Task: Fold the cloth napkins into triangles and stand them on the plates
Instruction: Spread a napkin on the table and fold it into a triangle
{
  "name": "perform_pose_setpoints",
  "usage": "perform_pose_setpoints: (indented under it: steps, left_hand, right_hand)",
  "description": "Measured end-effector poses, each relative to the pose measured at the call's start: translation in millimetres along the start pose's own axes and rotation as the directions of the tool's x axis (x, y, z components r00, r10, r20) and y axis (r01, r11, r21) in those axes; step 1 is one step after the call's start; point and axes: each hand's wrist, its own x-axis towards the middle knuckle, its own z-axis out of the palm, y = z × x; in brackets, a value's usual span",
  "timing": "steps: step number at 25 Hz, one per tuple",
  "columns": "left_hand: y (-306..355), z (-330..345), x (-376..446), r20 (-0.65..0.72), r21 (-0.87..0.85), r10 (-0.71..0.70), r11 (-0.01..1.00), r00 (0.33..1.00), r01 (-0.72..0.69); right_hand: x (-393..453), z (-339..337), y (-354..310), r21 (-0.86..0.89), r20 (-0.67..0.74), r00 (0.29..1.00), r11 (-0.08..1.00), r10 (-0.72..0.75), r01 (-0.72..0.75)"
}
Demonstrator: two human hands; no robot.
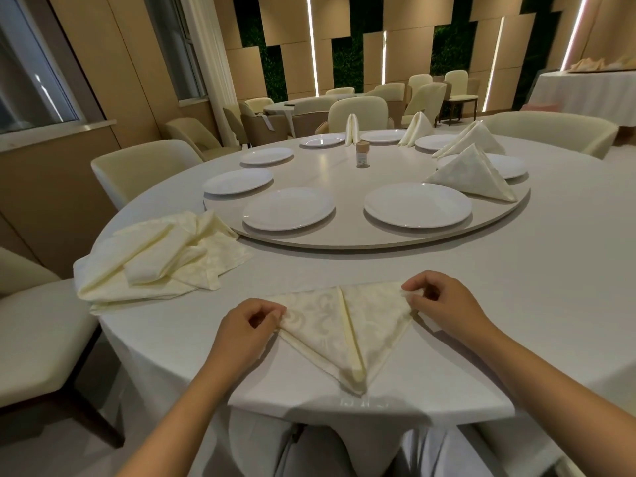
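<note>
Head view showed the fingers [272,313] of the left hand [241,330] pinching the left corner of the cream patterned cloth napkin [344,330], and the fingers [414,292] of the right hand [444,306] pinching its right corner. That two-corner hold probably kept the top edge taut, so the centre crease stayed true.

The napkin lay flat on the white-clothed round worktop [516,304], just in front of the person, folded to a triangle with its point toward the worktop's near edge. It was not yet standing, so the fold looked part-way done.

Left of that napkin, a loose pile of unfolded cream napkins [155,256] waited within easy reach. Beyond the napkin sat the round turntable [344,237], carrying white round plates: two bare ones nearest, the left plate [288,208] and the right plate [417,204]. Farther right beyond it, a finished cream triangle napkin [471,173] stood partly on a plate, with others behind. A small cylindrical holder [362,154] stood near the turntable's middle.
</note>
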Motion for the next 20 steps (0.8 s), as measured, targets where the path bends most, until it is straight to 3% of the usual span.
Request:
perform_pose_setpoints:
  steps: [12,15,17,20]
  left_hand:
    - [-5,7,-5,-0.055,0.095,0.083,0.993,0.995,-0.077]
    - [7,12,-6,-0.165,0.358,0.25,0.916,0.954,-0.178]
    - [24,24,-5,-0.066,0.463,0.382,0.83,0.922,-0.311]
    - [49,58,4,0.317,0.456,0.298,0.785,0.9,-0.42]
  right_hand:
    - [-11,5,3,-0.046,-0.04,0.991,0.991,-0.13,0.128]
    - [-11,6,4,-0.061,-0.04,0.99,0.989,-0.134,0.131]
    - [-11,6,4,-0.072,-0.038,0.989,0.988,-0.142,0.139]
    - [-11,6,4,-0.077,-0.028,0.989,0.986,-0.148,0.145]
